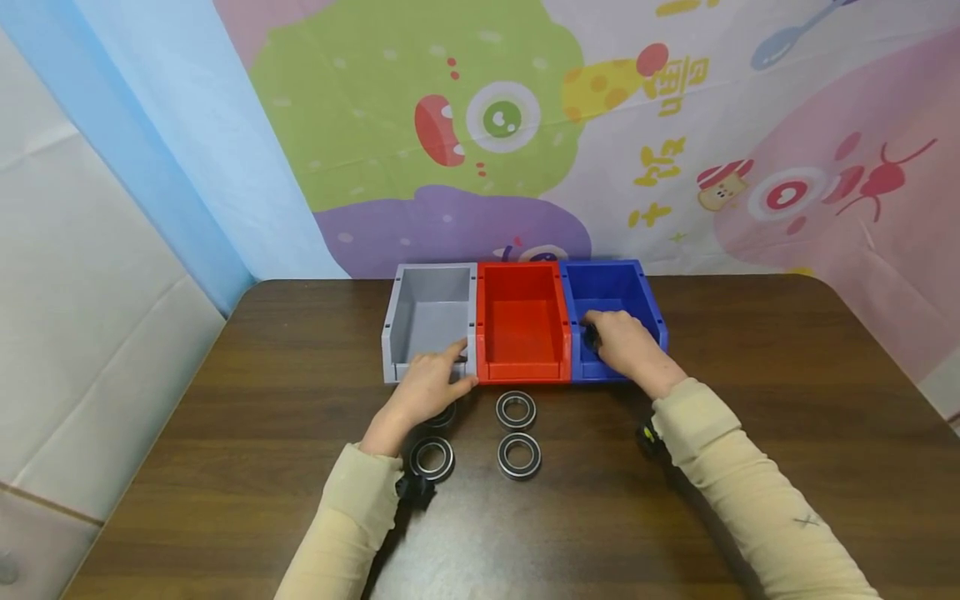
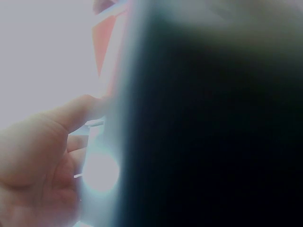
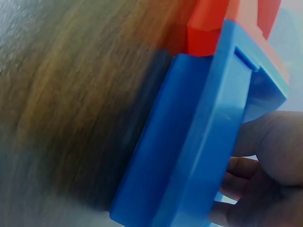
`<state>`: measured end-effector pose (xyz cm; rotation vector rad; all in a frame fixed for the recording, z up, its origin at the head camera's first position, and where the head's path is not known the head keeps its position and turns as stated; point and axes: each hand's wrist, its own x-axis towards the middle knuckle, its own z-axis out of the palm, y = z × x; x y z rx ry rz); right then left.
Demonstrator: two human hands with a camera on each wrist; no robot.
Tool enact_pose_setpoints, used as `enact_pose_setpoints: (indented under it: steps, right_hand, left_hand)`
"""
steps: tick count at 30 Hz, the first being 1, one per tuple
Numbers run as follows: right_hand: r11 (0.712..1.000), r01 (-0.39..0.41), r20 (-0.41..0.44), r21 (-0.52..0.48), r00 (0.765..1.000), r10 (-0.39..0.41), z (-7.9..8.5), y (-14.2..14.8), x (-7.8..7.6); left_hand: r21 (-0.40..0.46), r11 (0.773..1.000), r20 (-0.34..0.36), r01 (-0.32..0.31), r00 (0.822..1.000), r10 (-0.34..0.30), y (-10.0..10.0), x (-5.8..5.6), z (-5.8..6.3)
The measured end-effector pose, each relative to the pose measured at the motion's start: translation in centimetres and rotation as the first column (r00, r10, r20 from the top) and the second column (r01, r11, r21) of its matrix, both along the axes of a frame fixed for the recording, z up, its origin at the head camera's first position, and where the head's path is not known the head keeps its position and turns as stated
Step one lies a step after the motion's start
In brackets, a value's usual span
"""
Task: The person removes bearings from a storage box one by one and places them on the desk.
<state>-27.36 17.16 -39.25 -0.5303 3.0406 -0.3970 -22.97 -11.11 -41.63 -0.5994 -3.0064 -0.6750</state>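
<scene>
My left hand (image 1: pixel 426 387) reaches over the front of the grey bin (image 1: pixel 392 342), near its right wall. A small dark piece shows beside its fingertips; whether they hold it is hidden. In the left wrist view, thumb and bent fingers (image 2: pixel 80 113) show in strong glare. My right hand (image 1: pixel 628 346) dips into the blue bin (image 1: pixel 651 292) and pinches a dark bearing (image 1: pixel 592 338). From the right wrist, the blue wall hides those fingertips. Near the left hand lie metal bearings (image 1: pixel 432 459), one partly under it. Two more bearings (image 1: pixel 519 456) sit in front of the red bin (image 1: pixel 522 373).
Grey, red and blue bins stand side by side at the back of the brown wooden table (image 1: pixel 247 417). Behind them hangs a cartoon-printed cloth (image 1: pixel 435 83). A pale padded wall (image 1: pixel 67 292) is on the left.
</scene>
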Motion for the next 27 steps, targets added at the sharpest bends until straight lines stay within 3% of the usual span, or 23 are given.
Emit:
enact_pose_setpoints:
  steps: [5, 13, 20, 27]
  right_hand:
    - [1.0, -0.017, -0.024, 0.007, 1.0, 0.017, 0.4, 0.3, 0.8]
    - [0.998, -0.034, -0.149, 0.057, 0.988, 0.042, 1.2, 0.9, 2.2]
    - [0.991, -0.076, -0.328, 0.112, 0.939, 0.109, 1.5, 1.0, 3.9]
    - [0.983, -0.129, -0.404, 0.129, 0.898, 0.171, 1.6, 1.3, 5.7]
  left_hand:
    - [0.001, 1.0, 0.004, 0.002, 1.0, -0.002, 0.0, 0.1, 0.1]
    - [-0.003, 1.0, 0.004, 0.0, 1.0, 0.0, 0.1, 0.1, 0.2]
    - [0.002, 1.0, 0.006, -0.002, 1.0, 0.002, 0.0, 0.1, 0.1]
    - [0.002, 1.0, -0.007, 0.009, 1.0, -0.009, 0.0, 0.1, 0.2]
